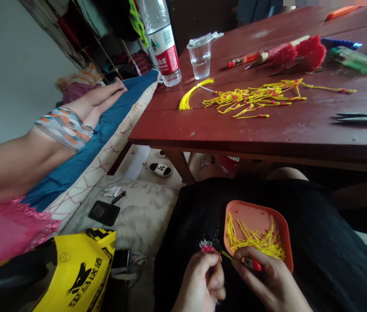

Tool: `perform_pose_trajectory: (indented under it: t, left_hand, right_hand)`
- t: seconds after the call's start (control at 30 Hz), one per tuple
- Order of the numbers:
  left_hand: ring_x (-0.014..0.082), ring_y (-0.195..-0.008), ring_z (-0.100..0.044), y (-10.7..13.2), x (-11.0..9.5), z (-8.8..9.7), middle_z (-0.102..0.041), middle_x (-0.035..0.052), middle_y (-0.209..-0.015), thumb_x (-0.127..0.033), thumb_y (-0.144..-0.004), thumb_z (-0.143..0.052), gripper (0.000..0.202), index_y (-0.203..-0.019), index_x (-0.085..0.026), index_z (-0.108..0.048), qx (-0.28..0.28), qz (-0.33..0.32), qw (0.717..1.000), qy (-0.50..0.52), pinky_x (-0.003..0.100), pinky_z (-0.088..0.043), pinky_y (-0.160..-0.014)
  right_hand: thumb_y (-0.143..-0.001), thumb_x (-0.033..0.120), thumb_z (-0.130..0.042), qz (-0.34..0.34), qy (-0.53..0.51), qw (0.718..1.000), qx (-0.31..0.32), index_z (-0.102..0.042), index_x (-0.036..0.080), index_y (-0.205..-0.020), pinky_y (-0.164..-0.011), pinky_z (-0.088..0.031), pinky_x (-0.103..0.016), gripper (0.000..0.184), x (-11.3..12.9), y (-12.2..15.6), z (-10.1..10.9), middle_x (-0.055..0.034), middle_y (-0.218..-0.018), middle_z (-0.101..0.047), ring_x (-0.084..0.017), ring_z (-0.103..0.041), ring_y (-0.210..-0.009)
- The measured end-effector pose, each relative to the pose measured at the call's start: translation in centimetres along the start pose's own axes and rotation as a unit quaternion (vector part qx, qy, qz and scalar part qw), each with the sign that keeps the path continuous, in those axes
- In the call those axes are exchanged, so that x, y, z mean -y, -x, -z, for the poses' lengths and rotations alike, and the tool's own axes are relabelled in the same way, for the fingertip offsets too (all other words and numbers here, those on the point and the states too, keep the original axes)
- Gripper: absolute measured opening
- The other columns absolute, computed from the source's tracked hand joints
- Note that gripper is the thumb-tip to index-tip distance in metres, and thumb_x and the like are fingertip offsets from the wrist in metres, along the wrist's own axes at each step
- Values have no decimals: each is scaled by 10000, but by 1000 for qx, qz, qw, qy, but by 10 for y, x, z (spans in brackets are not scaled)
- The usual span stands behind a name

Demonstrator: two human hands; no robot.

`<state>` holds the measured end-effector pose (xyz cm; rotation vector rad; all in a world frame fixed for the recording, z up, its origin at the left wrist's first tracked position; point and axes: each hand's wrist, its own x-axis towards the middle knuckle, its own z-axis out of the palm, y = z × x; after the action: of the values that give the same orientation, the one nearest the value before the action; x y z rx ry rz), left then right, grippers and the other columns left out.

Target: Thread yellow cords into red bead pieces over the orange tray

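My left hand (202, 277) is closed around a small bundle of red strands with pale, frayed tips (207, 247), which stick up above the fingers. Just to its right, my right hand (263, 275) pinches a thin yellow cord (226, 255) whose looped end reaches toward the bundle. A small red object (252, 264) also lies in the right fingers; its kind is mostly hidden. Behind that hand, an orange tray (286, 225) rests on my dark-clothed lap (199, 216), holding many loose yellow cords (261, 240).
On the red-brown table (183, 125) are yellow cords with red bits (255, 97), a yellow tassel (188, 95), scissors (362, 117), red strand bundles (307, 52), a water cup (201, 60) and a bottle (164, 52). At left, a person (24, 160) lies on a bed beside a yellow bag (82, 268).
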<state>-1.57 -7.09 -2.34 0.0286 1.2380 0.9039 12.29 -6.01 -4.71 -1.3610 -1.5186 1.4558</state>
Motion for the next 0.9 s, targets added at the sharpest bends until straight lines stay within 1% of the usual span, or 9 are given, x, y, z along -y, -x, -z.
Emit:
perform_pose_trajectory:
  t: [0.2,0.3,0.43,0.6,0.77,0.83,0.9]
  left_hand:
    - [35,-354,-172,-1,1,-1,-309,-107,-332,-277,-608,-602,167,-567,-171,-480,5,14,1000,-6,195,-111,-387]
    - [32,-345,-144,-1,0,-2,-277,-114,-322,-283,-596,-602,183,-534,-177,-465,10,14,1000,-21,198,-102,-377]
    - [32,-335,-124,-1,-1,-1,-243,-126,-315,-277,-607,-601,168,-533,-173,-490,21,-10,999,-40,200,-103,-362]
    - [39,-310,-165,-1,1,0,-264,-125,-296,-292,-605,-622,144,-596,-166,-554,-5,-44,998,-55,207,-114,-348]
    - [33,-305,-148,-1,0,1,-247,-128,-295,-337,-610,-646,193,-620,-157,-577,-17,-83,989,-117,214,-92,-358]
    - [35,-328,-159,0,-1,0,-259,-122,-329,-362,-603,-661,230,-614,-150,-573,-25,-100,982,-160,217,-89,-368]
    - [37,-361,-176,1,-2,-2,-276,-110,-379,-394,-592,-677,278,-590,-148,-548,-23,-101,976,-190,220,-88,-382]
  right_hand:
    - [-799,343,-511,15,-7,1000,-4,-573,200,-684,-549,-430,-240,193,2,-1,1,-8,-615,-629,-164,-573,-576]
    - [-804,349,-507,14,-5,1000,-1,-573,200,-688,-562,-439,-243,201,4,-1,1,-17,-631,-639,-172,-587,-596]
    - [-805,343,-499,14,-3,1000,5,-571,203,-682,-560,-440,-239,200,5,-2,1,-9,-623,-627,-168,-577,-586]
    - [-791,343,-517,15,-13,1000,-3,-579,201,-678,-538,-428,-232,192,5,-1,0,1,-604,-617,-160,-566,-564]
    - [-795,333,-514,29,-5,1000,-9,-570,199,-662,-512,-435,-222,198,7,-2,3,8,-574,-598,-149,-547,-524]
    - [-798,328,-520,35,0,999,-2,-596,197,-731,-531,-460,-222,165,8,-2,5,-2,-606,-622,-159,-576,-554]
    - [-790,340,-546,40,-1,999,6,-624,197,-831,-578,-488,-240,168,10,-2,6,-30,-684,-661,-181,-617,-620]
